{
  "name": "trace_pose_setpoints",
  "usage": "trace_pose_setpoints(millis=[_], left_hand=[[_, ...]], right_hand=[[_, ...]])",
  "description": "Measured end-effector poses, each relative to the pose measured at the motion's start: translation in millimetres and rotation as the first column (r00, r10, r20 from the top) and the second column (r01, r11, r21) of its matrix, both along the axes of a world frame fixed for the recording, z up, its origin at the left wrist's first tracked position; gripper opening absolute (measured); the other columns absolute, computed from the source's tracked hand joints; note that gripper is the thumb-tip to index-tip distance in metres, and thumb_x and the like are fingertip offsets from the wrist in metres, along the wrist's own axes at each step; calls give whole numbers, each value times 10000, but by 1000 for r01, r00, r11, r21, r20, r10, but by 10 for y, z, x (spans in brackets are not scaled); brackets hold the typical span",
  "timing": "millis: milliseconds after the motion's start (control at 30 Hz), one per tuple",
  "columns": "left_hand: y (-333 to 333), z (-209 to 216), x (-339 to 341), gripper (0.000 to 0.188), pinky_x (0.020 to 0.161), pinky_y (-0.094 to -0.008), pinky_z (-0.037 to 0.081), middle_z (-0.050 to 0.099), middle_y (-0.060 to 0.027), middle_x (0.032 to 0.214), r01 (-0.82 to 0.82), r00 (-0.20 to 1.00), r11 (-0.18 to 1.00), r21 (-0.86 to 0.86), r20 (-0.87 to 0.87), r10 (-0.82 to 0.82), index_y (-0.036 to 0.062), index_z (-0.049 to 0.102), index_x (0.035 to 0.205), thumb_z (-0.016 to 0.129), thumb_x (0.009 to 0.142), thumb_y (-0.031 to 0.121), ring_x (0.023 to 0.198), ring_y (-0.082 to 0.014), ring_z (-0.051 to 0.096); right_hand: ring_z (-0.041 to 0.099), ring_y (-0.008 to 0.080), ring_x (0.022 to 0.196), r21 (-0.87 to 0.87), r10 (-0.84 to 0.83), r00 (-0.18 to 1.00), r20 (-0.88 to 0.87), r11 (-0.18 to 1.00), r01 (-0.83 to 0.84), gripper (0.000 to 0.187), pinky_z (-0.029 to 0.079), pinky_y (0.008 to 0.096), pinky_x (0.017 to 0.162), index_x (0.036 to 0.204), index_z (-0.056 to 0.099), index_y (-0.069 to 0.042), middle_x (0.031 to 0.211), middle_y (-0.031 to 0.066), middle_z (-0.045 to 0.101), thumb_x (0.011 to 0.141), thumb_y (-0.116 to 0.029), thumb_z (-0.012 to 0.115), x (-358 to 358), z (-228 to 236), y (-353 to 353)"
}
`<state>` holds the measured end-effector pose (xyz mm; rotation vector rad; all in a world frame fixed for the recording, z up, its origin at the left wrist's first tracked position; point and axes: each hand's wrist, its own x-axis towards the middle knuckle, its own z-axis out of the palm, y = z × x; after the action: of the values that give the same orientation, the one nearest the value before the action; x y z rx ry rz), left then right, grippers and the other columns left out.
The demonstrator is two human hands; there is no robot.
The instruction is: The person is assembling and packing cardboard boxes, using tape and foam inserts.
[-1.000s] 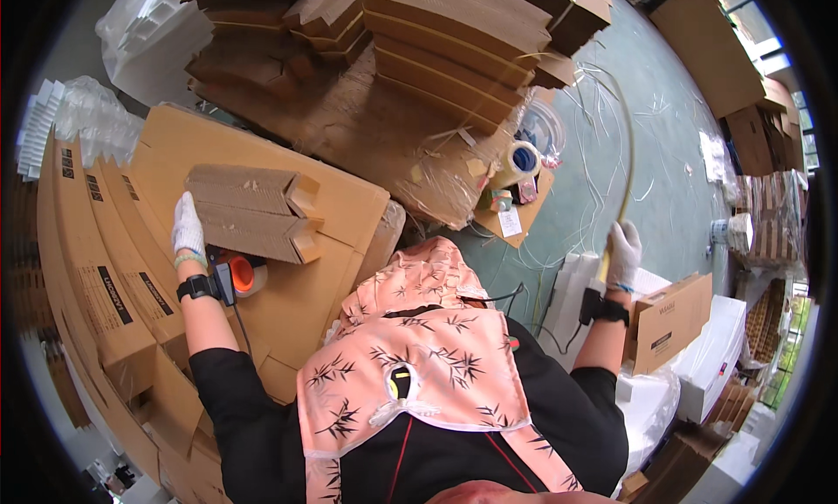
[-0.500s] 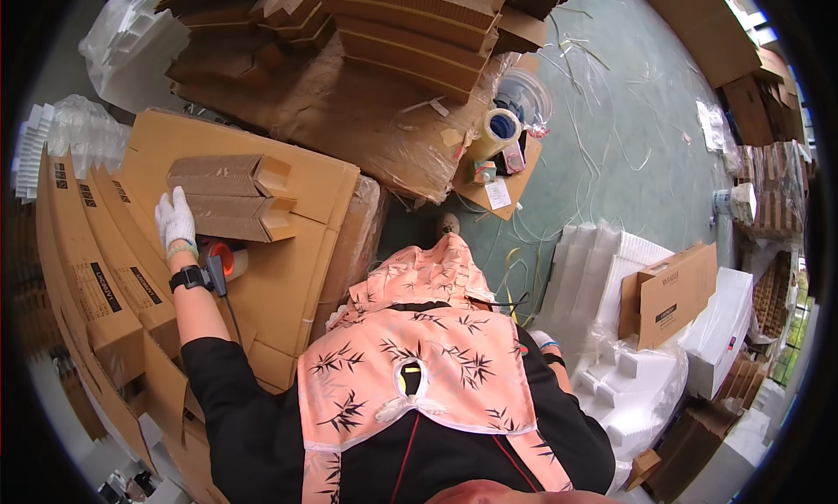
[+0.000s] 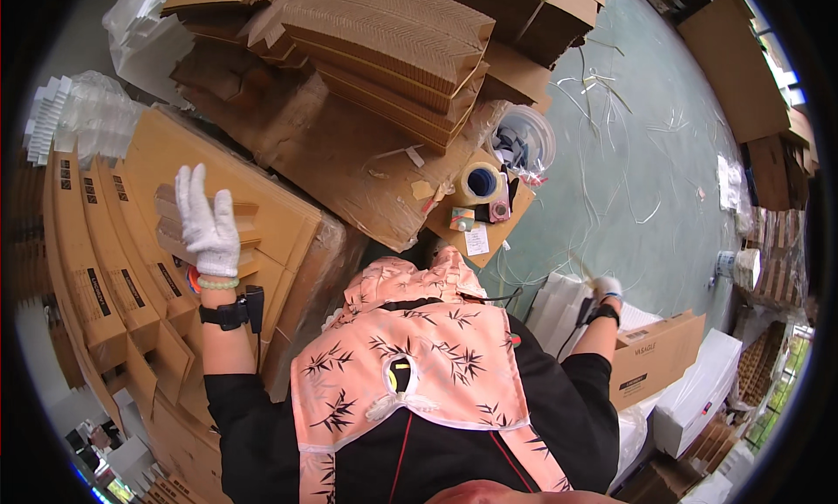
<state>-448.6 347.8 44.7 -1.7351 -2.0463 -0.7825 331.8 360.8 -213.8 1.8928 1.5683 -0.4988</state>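
My left hand (image 3: 208,229), in a white knit glove, is raised over folded corrugated cardboard pieces (image 3: 168,209). Its fingers are stretched out, the thumb apart, and it holds nothing. The pieces rest on a stack of flat cardboard sheets (image 3: 292,229), partly hidden by the hand. A red, round part of some tool (image 3: 193,280) peeks out beside my left wrist. On the other side my right hand (image 3: 607,288), also gloved, is small and curled above white foam sheets (image 3: 552,308). A thin tan streak reaches out from its fingers; what it is stays too blurred to tell.
Tall stacks of folded cardboard (image 3: 384,41) stand ahead. A small board (image 3: 502,233) carries a tape roll (image 3: 480,183) and small boxes, beside a clear bucket (image 3: 532,142). Loose straps (image 3: 602,111) litter the floor. An open brown carton (image 3: 655,360) and a white box (image 3: 698,390) stand right.
My left hand has lifted off the folded cardboard pieces and spread its fingers. My right hand has risen from low by the foam and moved forward to the right. The view has shifted slightly.
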Motion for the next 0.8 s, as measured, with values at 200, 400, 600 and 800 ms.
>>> trace_pose_setpoints(millis=[200,400,600,800], left_hand=[[162,159,354,456,1104,-395,301,422,-190,1411,169,960,985,-38,231,-156,-21,454,1342,458,983,260,1320,-319,393],[452,62,186,470,1124,-391,283,405,-152,1435,191,552,977,91,813,-184,-16,386,1391,329,1025,273,1342,-278,367],[1213,-85,-158,563,1106,-424,305,352,-186,1467,9,9,987,162,987,-162,-14,357,1407,381,999,373,1357,-344,329],[2132,-339,-349,656,1087,-399,328,369,-166,1466,-41,21,999,6,1000,-5,-21,354,1408,444,955,445,1347,-316,354]], right_hand=[[658,396,867,388,-719,505,-478,343,856,270,511,450,712,913,689,-17,908,255,669,803,-233,571,761,1042,772],[592,374,1070,825,-489,863,-129,429,367,487,458,433,889,1158,602,5,1119,251,624,838,-361,579,-342,1775,935],[622,187,926,171,-81,329,-941,723,669,465,518,308,767,1236,548,38,1068,124,629,886,-265,596,-2247,1996,1384],[625,192,874,-160,-108,-134,-985,866,475,515,539,326,753,1297,448,64,1039,144,608,940,-292,553,-3502,2330,1701]])
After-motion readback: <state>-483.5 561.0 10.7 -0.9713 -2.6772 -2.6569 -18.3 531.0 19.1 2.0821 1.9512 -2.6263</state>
